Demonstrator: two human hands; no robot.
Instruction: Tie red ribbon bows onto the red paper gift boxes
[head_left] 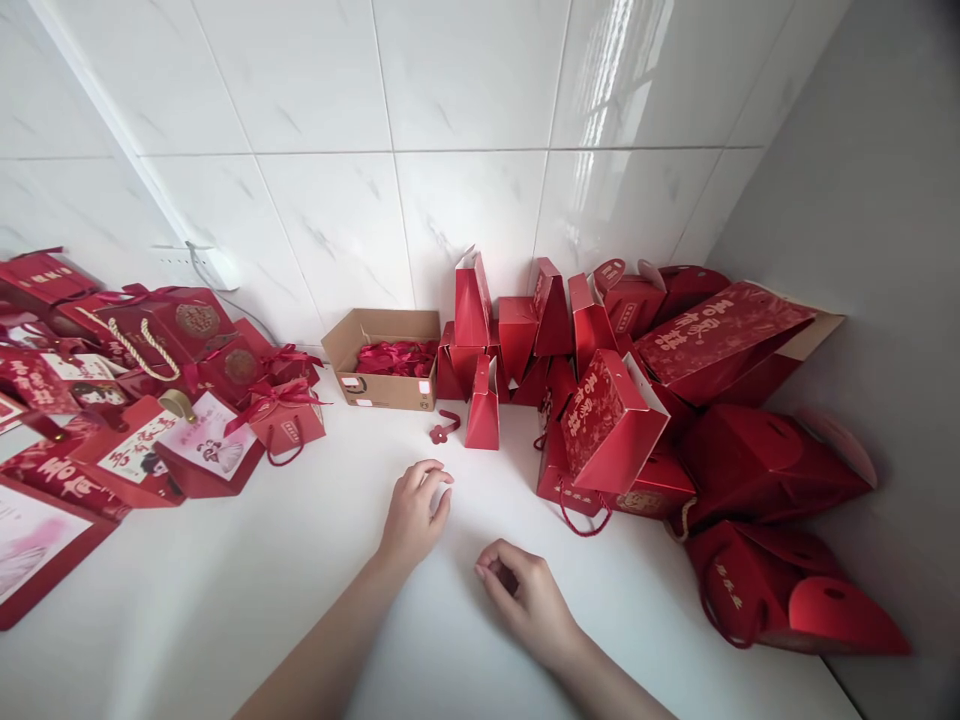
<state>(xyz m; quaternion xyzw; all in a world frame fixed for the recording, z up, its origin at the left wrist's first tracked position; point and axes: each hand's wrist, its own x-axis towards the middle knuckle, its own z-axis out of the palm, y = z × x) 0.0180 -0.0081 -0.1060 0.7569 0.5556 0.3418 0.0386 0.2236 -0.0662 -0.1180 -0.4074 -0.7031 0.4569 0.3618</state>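
Note:
My left hand (416, 508) hovers over or rests on the white tabletop, fingers bent, thumb apart, with nothing visible in it. Just ahead of it lies a small red flower-shaped piece with a curled strap (444, 430). Beside that stands a small red gift box (482, 405) with its top unclosed. My right hand (525, 595) is to the right and nearer to me. Its thumb and forefinger tips meet, the other fingers are curled, and I see nothing between them. Closest to this hand is a patterned red gift box with gold lettering (611, 420).
A brown cardboard box (390, 392) of red ribbons stands against the tiled wall. Finished-looking red gift boxes with ribbons (289, 415) crowd the left side. Larger red boxes (772, 465) are piled on the right along a grey wall. A socket strip (199, 268) with a cable is behind.

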